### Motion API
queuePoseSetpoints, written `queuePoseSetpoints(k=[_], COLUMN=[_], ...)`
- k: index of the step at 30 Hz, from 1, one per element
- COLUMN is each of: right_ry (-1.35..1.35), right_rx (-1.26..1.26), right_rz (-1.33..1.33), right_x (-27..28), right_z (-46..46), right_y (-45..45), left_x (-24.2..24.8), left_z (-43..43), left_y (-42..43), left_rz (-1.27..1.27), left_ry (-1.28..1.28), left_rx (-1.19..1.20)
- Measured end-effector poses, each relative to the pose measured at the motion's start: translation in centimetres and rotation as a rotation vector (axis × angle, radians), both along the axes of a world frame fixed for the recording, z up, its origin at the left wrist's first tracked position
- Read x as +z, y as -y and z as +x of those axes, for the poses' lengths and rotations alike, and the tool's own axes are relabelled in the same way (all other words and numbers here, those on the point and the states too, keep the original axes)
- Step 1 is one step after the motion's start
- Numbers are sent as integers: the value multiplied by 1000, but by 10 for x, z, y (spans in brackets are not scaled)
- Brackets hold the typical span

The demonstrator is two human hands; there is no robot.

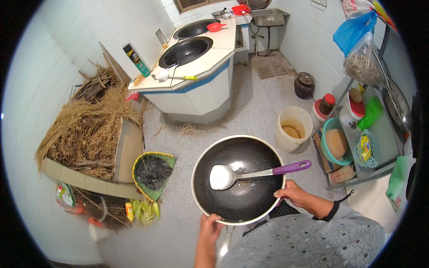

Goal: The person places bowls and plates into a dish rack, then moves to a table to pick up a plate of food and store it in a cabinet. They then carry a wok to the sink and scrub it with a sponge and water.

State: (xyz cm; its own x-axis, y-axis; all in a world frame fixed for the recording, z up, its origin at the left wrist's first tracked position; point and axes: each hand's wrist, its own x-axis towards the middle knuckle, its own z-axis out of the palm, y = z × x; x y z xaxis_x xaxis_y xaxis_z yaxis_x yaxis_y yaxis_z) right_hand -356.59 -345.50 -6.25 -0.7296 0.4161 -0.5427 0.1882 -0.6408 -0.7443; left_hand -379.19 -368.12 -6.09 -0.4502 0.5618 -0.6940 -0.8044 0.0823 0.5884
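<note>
A large dark wok [214, 147] with a pale rim and a fine textured inner surface is held up before my body, above the floor. My left hand [211, 225] grips its rim at the near left. On the right side, my right hand [292, 194] clasps the rim with the thumb on top. Inside the wok lies a metal wok spatula [222, 177]. Its purple handle [292, 167] rests across the right rim and sticks out past it. The wok's handle shows partly below the rim, near my left hand.
A tiled stove [201, 78] with two built-in pans [186, 50] stands ahead. Firewood and straw [83, 137] fill the left side, beside a scoop basket of ash [154, 172]. To the right are a white bucket [293, 129], a lidded jar [304, 85] and a shelf rack [382, 134].
</note>
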Motion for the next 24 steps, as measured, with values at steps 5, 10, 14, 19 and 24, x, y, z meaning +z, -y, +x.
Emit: queuePoseSetpoints(k=[5,10,14,19,24], right_ry=[-56,-71,-122,-33,-65], right_rx=[-92,-74,-115,-145,-181], right_rz=[62,94,110,102,91], right_x=[-15,-10,-4,-3,-13], right_z=[-32,-79,-112,-152,-194], right_y=[-90,-203,-280,-355,-430], left_x=[-16,-10,-6,-13,-26], left_z=[-50,-98,-129,-167,-230], left_y=[-111,-243,-320,-401,-485], left_rz=[3,-34,-52,-17,3], left_ry=[6,-75,-86,-90,-55], left_rx=[-72,-39,-75,-74,-167])
